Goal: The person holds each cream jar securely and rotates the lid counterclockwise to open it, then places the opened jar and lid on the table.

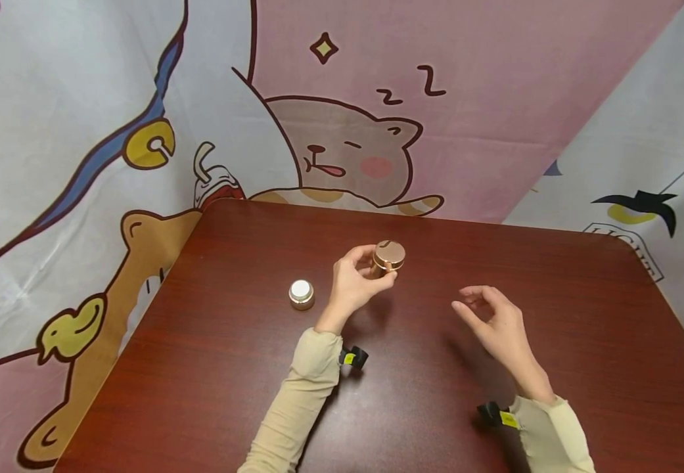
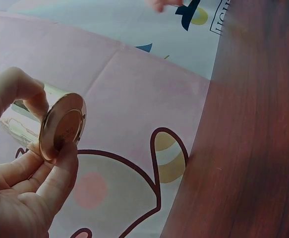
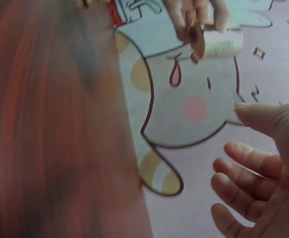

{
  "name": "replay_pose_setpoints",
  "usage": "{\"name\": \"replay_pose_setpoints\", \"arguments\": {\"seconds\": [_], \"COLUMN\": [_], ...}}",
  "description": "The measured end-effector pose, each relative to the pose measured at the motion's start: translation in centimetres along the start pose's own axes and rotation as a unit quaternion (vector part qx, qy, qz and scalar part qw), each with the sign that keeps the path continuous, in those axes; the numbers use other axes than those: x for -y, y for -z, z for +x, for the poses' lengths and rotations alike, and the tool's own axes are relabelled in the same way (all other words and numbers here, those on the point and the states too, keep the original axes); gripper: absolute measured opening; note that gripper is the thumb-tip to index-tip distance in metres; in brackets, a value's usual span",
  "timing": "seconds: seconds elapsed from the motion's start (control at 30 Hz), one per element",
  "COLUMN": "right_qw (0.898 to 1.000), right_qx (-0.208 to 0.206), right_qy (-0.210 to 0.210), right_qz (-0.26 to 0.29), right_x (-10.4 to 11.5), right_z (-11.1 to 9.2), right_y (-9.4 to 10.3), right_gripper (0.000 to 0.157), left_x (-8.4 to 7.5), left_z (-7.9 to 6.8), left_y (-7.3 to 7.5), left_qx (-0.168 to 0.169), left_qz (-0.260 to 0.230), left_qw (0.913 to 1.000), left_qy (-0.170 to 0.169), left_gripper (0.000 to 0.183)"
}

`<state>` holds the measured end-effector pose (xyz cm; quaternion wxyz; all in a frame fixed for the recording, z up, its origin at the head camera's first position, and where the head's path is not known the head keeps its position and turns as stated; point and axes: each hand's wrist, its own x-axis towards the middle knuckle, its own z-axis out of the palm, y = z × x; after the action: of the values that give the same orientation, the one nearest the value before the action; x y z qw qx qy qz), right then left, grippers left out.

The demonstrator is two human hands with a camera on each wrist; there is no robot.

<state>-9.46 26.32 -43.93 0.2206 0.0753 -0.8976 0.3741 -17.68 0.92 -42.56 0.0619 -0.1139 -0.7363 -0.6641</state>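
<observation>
Between thumb and fingers, my left hand [image 1: 350, 279] grips a shiny gold cosmetic jar [image 1: 389, 253] above the table. Its round, flat gold end [image 2: 65, 126] faces the camera in the left wrist view, and the fingers partly hide the cylinder behind it. Small print shows on the jar's pale, reflective side [image 3: 223, 44] in the right wrist view. My right hand [image 1: 498, 322] hovers over the table to the right, holding nothing, its fingers loosely bent and thumb apart. Left of my left hand, a smaller gold jar [image 1: 301, 295] with a white top stands upright.
The dark red-brown wooden table [image 1: 211, 368] has rounded far corners. Behind it and along its left side hangs a cartoon-printed cloth [image 1: 466, 118]. A black wrist camera [image 1: 358, 358] sits at the left cuff, another black camera [image 1: 488, 414] at the right.
</observation>
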Motion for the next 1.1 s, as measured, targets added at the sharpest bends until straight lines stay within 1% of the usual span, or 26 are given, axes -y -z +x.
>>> {"name": "replay_pose_setpoints", "arguments": {"seconds": [0.1, 0.27, 0.37, 0.5, 0.93, 1.1], "right_qw": [0.999, 0.997, 0.996, 0.995, 0.994, 0.994], "right_qx": [-0.016, -0.016, -0.013, -0.012, 0.032, 0.035], "right_qy": [0.010, 0.015, 0.023, 0.026, -0.031, -0.044], "right_qz": [0.033, 0.072, 0.086, 0.091, 0.102, 0.092], "right_x": [1.7, 3.6, 4.5, 5.1, 7.2, 7.5], "right_z": [0.9, 2.4, 3.2, 4.1, 5.6, 6.0], "right_y": [-0.8, -2.0, -2.7, -3.5, -4.1, -4.4], "right_gripper": [0.026, 0.029, 0.030, 0.033, 0.041, 0.042], "left_x": [-0.1, -0.2, -0.2, -0.3, -0.3, -0.3], "left_z": [-0.1, -0.3, -0.4, -0.5, -0.7, -0.7], "left_y": [0.0, -0.1, -0.1, -0.2, -0.4, -0.4], "left_qx": [0.001, 0.010, 0.016, 0.021, 0.033, 0.036], "left_qz": [-0.006, -0.009, -0.007, -0.012, -0.002, -0.003], "left_qw": [1.0000, 0.9999, 0.9999, 0.9997, 0.9991, 0.9990], "left_qy": [0.001, 0.004, 0.001, -0.005, -0.025, -0.027], "left_gripper": [0.047, 0.047, 0.048, 0.047, 0.045, 0.046]}}
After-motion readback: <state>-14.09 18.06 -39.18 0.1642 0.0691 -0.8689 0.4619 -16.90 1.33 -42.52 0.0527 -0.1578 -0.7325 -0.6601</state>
